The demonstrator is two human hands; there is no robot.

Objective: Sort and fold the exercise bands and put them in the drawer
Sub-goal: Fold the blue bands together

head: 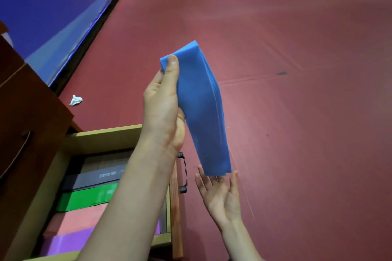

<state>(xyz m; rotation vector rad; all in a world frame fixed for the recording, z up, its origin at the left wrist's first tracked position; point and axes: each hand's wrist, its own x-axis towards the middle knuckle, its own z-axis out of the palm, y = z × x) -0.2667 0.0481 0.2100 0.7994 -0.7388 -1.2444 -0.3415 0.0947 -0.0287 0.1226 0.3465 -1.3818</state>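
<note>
Folded blue rubber exercise band [199,108] hangs upright over open wooden drawer's [101,137] front; inside lie grey [93,174], green [84,197], pink [78,220], purple [67,241] folded bands, side by side.

Head view, looking down, close over drawer [101,137].

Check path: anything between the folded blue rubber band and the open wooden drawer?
Only the person's own left forearm crosses above the open wooden drawer. The left hand pinches the folded blue rubber band up to the drawer's right; the right hand is open under it.
</note>
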